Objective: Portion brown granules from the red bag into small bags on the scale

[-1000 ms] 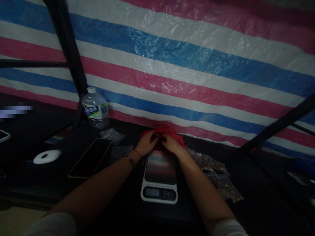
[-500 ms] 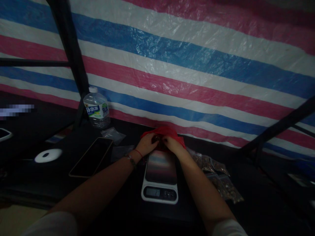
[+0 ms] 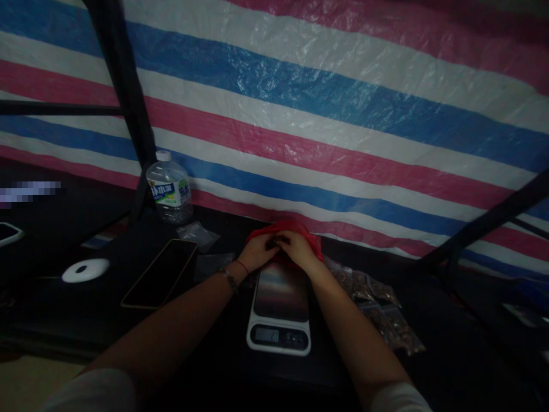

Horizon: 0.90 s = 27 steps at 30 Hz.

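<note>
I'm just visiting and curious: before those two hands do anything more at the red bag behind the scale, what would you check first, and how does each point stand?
1. Both hands on the red bag: left hand and right hand meet at it, ok.
2. Kitchen scale platform bare: ok.
3. Display lit: ok; reading cannot tell.
4. Phone apart from the scale: ok.
5. Small filled packets lying right of the scale: ok.
6. Bag's contents: cannot tell.

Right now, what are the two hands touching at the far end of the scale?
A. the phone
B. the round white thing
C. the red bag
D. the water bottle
C: the left hand and right hand meet on the red bag just beyond the scale, while the water bottle and phone lie off to the left, untouched.
</note>
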### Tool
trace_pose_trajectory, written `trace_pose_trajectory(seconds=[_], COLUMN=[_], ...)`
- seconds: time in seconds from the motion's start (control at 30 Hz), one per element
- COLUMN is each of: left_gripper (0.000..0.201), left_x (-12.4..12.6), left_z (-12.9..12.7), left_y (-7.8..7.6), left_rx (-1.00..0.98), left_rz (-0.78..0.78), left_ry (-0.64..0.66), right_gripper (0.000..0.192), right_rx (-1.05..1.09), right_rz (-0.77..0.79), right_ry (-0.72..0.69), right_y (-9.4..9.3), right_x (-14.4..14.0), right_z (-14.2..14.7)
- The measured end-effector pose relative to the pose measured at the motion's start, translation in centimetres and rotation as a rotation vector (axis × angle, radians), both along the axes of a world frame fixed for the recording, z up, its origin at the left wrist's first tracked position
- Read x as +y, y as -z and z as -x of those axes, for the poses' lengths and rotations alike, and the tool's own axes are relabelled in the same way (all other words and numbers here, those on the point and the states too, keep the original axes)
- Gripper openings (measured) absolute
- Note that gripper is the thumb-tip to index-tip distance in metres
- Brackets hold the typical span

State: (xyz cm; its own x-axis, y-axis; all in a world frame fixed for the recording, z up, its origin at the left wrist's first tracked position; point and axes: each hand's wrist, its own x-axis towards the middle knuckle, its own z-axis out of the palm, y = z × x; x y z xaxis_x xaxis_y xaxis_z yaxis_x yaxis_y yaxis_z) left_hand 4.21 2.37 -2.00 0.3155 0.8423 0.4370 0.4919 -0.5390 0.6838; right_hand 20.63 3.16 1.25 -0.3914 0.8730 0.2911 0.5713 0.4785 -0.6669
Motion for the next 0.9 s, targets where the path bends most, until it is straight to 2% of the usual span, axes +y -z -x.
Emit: trace_pose_trajectory(seconds=[0.4, 0.67, 0.77, 0.9], left_gripper=[0.031, 0.037, 0.043, 0.042], left_x=[-0.1, 0.2, 0.3, 0.2], left_z=[0.1, 0.0, -0.1, 0.0], left_y=[-0.3, 0.6, 0.7, 0.5], left_rx=[-0.018, -0.087, -0.126, -0.072], left_rz=[0.032, 0.089, 0.12, 0.072], left_ry=[-0.003, -0.03, -0.022, -0.047], right_gripper=[0.024, 0.022, 0.024, 0.023], right_rx=[0.03, -0.014, -0.06, -0.057], right_rz=[0.031, -0.001, -0.008, 0.011], right_ry=[0.04, 0.052, 0.101, 0.115], right_y=[0.2, 0.1, -0.1, -0.2], right_x=[0.2, 0.3, 0.2, 0.0], right_z=[-0.3, -0.4, -0.4, -0.3])
